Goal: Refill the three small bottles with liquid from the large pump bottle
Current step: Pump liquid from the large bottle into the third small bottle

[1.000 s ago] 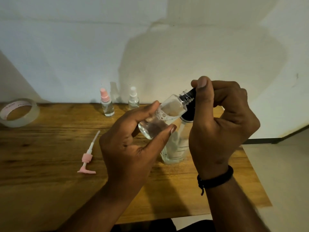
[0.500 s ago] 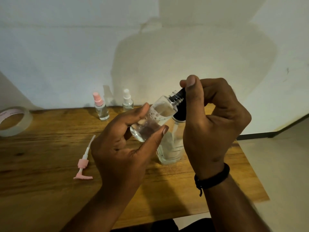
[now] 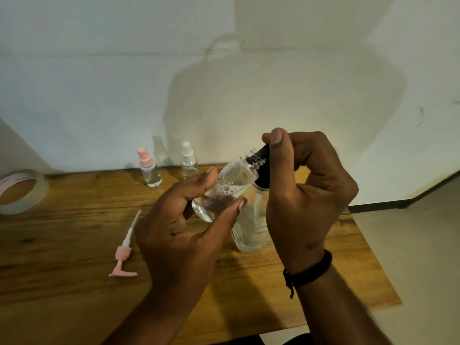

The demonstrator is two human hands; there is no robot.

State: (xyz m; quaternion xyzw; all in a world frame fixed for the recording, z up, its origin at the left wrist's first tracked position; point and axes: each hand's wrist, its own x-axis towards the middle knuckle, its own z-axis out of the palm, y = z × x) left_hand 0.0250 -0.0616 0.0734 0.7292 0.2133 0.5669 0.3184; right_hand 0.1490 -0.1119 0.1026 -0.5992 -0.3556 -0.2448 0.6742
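Note:
My left hand (image 3: 181, 230) holds a small clear bottle (image 3: 230, 186) tilted, neck up to the right, with liquid and bubbles inside. My right hand (image 3: 303, 195) pinches a black cap (image 3: 260, 155) at the bottle's threaded neck. Behind my hands the large clear bottle (image 3: 251, 232) stands on the wooden table (image 3: 62, 245), its top partly hidden. Two small spray bottles stand at the back, one with a pink top (image 3: 148, 168), one with a white top (image 3: 188, 160). The pink pump head (image 3: 125, 250) with its tube lies on the table to the left.
A roll of clear tape (image 3: 21, 191) lies at the table's far left. A white wall runs right behind the table. The table's right edge (image 3: 373, 257) drops to a pale floor.
The black cap sits a little further off the small bottle's neck, with more thread showing. The view has shifted slightly; both hands keep their grips.

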